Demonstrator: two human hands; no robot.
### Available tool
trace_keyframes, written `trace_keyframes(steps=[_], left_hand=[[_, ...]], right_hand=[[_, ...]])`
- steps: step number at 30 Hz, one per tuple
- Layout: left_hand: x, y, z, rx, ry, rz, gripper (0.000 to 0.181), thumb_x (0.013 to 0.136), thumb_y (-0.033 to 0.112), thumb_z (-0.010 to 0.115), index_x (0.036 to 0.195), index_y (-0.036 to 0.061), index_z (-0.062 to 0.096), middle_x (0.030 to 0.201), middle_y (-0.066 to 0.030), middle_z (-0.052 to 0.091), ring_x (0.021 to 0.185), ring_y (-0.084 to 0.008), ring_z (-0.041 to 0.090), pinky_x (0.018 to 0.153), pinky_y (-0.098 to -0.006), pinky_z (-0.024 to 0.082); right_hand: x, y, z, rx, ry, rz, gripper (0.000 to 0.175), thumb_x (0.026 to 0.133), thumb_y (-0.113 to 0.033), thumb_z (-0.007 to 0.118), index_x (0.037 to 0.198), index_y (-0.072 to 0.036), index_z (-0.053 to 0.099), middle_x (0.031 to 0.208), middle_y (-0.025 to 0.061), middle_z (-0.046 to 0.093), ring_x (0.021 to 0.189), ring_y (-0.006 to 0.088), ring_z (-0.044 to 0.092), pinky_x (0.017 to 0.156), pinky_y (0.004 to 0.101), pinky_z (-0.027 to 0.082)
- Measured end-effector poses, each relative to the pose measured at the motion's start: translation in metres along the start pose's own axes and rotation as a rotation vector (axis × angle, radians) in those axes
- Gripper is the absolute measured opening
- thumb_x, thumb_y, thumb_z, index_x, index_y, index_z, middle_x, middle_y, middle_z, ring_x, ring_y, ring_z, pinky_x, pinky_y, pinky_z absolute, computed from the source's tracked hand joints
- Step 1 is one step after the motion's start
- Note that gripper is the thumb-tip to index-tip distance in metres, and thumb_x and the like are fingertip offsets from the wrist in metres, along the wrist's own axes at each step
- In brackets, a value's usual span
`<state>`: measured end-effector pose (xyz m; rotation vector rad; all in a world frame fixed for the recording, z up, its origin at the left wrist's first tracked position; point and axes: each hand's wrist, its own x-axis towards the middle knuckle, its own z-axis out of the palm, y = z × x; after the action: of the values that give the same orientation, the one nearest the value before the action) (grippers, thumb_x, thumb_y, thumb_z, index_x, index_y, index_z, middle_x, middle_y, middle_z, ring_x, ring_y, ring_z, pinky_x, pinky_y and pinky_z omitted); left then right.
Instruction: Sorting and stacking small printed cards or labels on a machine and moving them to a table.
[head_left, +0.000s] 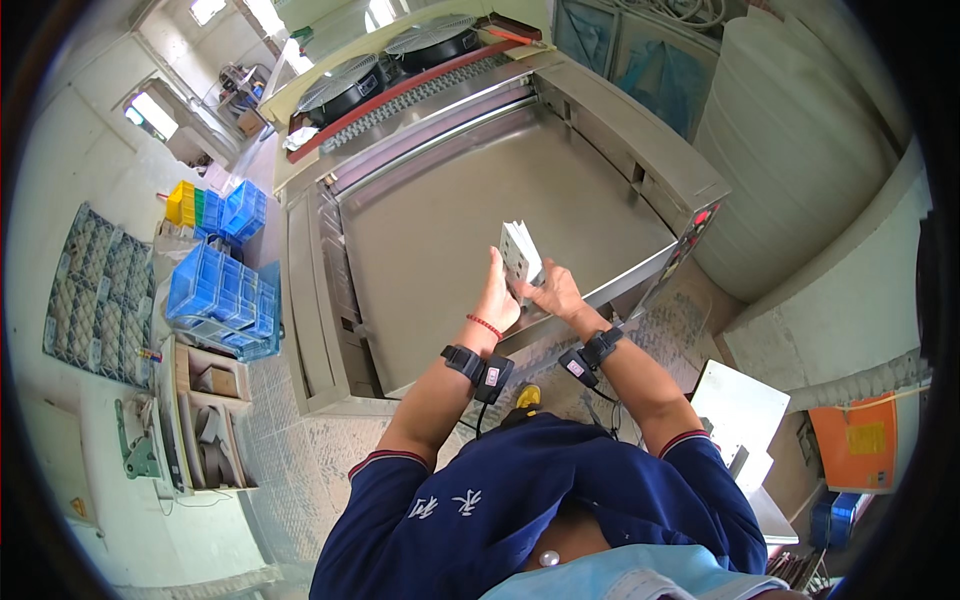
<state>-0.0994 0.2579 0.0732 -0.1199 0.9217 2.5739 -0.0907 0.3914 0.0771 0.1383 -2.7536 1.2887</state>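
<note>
My left hand (495, 300) and my right hand (556, 291) hold a small stack of flat white pieces (523, 251) between them, above the near part of a wide metal machine bed (480, 202). The front piece has several small holes or dark marks along its face. At their upper ends the pieces fan slightly apart. The left palm supports the stack's left side and lower end, with the thumb pointing up. My right thumb and fingers are at its lower right side. The exact kind of piece cannot be told.
A raised metal frame (630, 142) surrounds the bed, with red buttons at its right front corner. Two round fans (341, 86) stand behind it. Blue plastic crates (217, 289) are stacked at the left. A large wrapped roll (787, 157) stands at the right, above a white board (739, 397).
</note>
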Motion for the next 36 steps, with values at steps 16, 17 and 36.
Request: trace_keyframes(steps=[16, 17, 36], left_hand=[[0.053, 0.039, -0.056, 0.983, -0.257, 0.338, 0.081, 0.058, -0.003, 0.072, 0.128, 0.0098, 0.034, 0.105, -0.0088, 0.055, 0.095, -0.0175, 0.055, 0.081, -0.0308, 0.049], [0.060, 0.032, -0.056, 0.989, -0.285, 0.318, 0.081, 0.058, -0.003, 0.072, 0.128, 0.0098, 0.034, 0.105, -0.0088, 0.055, 0.095, -0.0175, 0.055, 0.081, -0.0308, 0.049], [0.058, -0.273, 0.187, 0.801, -0.804, -0.470, 0.079, 0.067, 0.024, 0.076, 0.127, -0.0020, 0.031, 0.119, -0.0123, 0.045, 0.109, -0.0227, 0.046, 0.093, -0.0354, 0.038]], right_hand=[[0.034, 0.030, -0.021, 0.125, -0.115, -0.143, 0.070, 0.055, -0.015, 0.078, 0.114, -0.001, 0.043, 0.097, 0.0177, 0.059, 0.091, 0.0308, 0.058, 0.079, 0.0354, 0.047], [0.031, 0.044, -0.020, 0.279, -0.037, -0.139, 0.075, 0.055, -0.015, 0.080, 0.117, -0.002, 0.040, 0.101, 0.0159, 0.057, 0.096, 0.0294, 0.057, 0.082, 0.0351, 0.046], [-0.243, 0.217, -0.191, 1.254, 0.822, 0.302, 0.044, 0.062, -0.007, 0.076, 0.101, 0.003, 0.060, 0.096, 0.0088, 0.064, 0.087, 0.0139, 0.059, 0.081, 0.0275, 0.046]])
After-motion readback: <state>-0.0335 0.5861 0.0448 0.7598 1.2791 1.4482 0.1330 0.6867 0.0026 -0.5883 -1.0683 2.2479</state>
